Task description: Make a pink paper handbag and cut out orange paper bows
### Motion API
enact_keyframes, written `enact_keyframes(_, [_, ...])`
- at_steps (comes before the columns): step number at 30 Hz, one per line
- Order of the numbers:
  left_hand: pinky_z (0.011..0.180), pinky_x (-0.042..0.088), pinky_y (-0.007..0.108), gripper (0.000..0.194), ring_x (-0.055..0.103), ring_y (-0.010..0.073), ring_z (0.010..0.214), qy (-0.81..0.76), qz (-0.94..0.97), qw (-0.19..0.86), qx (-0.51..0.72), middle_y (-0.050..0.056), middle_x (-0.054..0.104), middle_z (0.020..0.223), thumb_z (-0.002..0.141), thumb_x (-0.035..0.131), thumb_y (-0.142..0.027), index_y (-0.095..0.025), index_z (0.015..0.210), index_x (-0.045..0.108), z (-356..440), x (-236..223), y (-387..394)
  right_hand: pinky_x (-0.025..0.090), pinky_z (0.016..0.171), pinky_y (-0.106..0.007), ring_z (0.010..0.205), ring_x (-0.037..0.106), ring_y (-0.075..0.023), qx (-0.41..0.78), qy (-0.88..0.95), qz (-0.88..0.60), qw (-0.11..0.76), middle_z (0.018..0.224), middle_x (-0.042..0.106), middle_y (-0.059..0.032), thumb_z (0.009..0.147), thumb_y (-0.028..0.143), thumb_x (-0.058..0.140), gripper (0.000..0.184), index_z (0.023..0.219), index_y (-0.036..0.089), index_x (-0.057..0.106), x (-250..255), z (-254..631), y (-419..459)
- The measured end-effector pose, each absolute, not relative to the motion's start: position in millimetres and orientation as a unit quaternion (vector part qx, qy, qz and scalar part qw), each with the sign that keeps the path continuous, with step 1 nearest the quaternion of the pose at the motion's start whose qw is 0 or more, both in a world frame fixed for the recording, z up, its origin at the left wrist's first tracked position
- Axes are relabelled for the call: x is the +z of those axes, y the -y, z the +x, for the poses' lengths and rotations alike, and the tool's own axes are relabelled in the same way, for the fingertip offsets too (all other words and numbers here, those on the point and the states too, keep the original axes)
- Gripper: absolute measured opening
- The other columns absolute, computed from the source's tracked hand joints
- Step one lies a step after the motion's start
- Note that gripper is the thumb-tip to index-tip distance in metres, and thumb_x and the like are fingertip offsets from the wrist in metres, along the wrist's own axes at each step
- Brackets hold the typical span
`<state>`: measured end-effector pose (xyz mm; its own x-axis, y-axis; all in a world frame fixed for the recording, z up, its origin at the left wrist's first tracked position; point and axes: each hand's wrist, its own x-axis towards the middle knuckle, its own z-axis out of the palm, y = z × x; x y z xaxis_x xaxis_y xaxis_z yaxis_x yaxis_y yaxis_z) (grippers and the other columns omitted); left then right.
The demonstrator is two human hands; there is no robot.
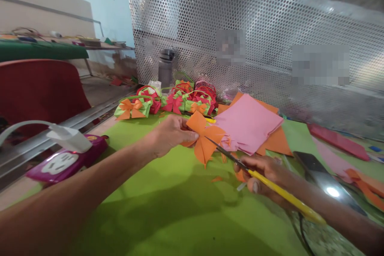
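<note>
Pinched between thumb and fingers of my left hand (pixel 172 135) is an orange paper flower (pixel 204 139) with several pointed petals, held above the green sheet (pixel 144 212). My right hand (pixel 265 172) grips scissors (pixel 280 190) with yellow handles and dark blades. The blades point up and left, and their tip reaches the flower near its centre; I cannot tell whether they touch the paper. Small orange scraps (pixel 217 179) lie on the green sheet below the flower.
Small green and red paper baskets (pixel 172 103) with bows stand at the back, before a grey bottle (pixel 165 68) and a perforated metal panel (pixel 192 16). Pink sheets (pixel 246 122) lie on orange ones. A lit phone (pixel 318 172) is at right, a purple power strip (pixel 55 168) at left.
</note>
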<state>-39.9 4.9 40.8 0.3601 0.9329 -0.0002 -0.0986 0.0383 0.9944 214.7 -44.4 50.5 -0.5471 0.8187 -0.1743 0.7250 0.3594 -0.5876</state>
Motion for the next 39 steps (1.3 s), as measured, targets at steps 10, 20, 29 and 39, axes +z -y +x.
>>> enact_keyframes(10, [0.049,0.037,0.021,0.009,0.048,0.0073,0.049,-0.379,0.569,0.603,0.411,0.001,0.062,0.056,0.057,0.068,-0.012,-0.008,0.066,0.067,-41.7,40.9,-4.6,0.027,0.049,-0.024,0.054,0.033,-0.0110,0.322,0.820,-0.466,0.083,0.063,0.044,0.0029,0.072,0.069,0.047,0.058,0.087,0.014,0.057,48.5,217.3,45.7])
enact_keyframes(20, [0.049,0.036,0.020,0.015,0.048,0.0077,0.050,-0.376,0.574,0.603,0.406,0.002,0.062,0.057,0.057,0.069,-0.013,-0.007,0.070,0.069,-41.0,39.7,-4.9,0.024,0.047,-0.023,0.052,0.031,-0.0102,0.326,0.812,-0.477,0.085,0.061,0.040,0.0038,0.070,0.074,0.043,0.064,0.086,0.014,0.057,49.4,217.0,49.6])
enact_keyframes(29, [0.046,0.034,0.019,0.006,0.045,0.0055,0.046,-0.388,0.560,0.603,0.415,-0.001,0.060,0.052,0.057,0.066,-0.009,-0.009,0.063,0.068,-38.5,42.6,-2.4,0.025,0.048,-0.023,0.054,0.033,-0.0109,0.300,0.825,-0.473,0.075,0.062,0.041,0.0031,0.068,0.080,0.035,0.075,0.087,0.012,0.058,50.6,214.9,46.7])
enact_keyframes(39, [0.048,0.035,0.020,0.007,0.045,0.0059,0.047,-0.379,0.565,0.602,0.418,-0.001,0.060,0.054,0.058,0.066,-0.011,-0.009,0.064,0.068,-38.7,41.2,-2.8,0.025,0.048,-0.023,0.053,0.031,-0.0104,0.298,0.821,-0.481,0.067,0.060,0.039,0.0042,0.067,0.080,0.037,0.074,0.088,0.012,0.058,49.5,214.8,47.1])
